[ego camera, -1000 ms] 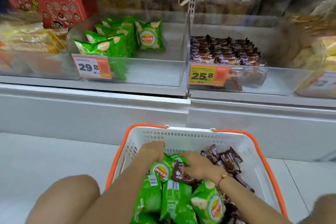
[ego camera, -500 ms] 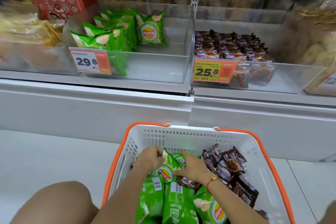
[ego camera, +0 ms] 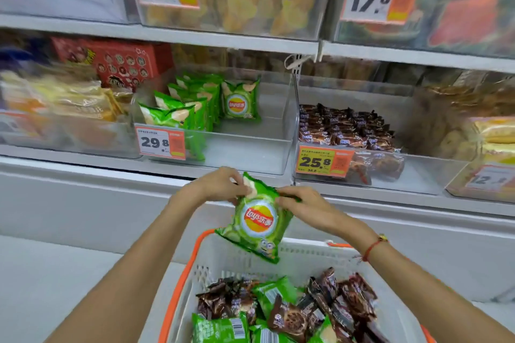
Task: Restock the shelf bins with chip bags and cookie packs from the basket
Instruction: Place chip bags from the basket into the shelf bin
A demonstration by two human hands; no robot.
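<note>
A green chip bag (ego camera: 257, 220) hangs upright in the air above the white basket (ego camera: 295, 259) with the orange rim. My left hand (ego camera: 220, 186) pinches its top left corner and my right hand (ego camera: 301, 203) pinches its top right corner. The basket below holds more green chip bags (ego camera: 220, 328) and brown cookie packs (ego camera: 348, 298). Just above my hands is the clear chip bin (ego camera: 250, 153) with green bags standing in its left and back part. To its right is the clear cookie bin (ego camera: 418, 175) holding several brown packs.
A red box (ego camera: 117, 64) and yellow packs (ego camera: 69, 100) fill the bins at the left. Yellow goods (ego camera: 496, 133) fill the bin at the far right. An upper shelf (ego camera: 223, 33) carries bins with price tags. A white base panel (ego camera: 83, 203) runs under the shelf.
Both hands were down in the basket on a chip bag; they have lifted it out and up to just below the chip bin. The view has tilted upward.
</note>
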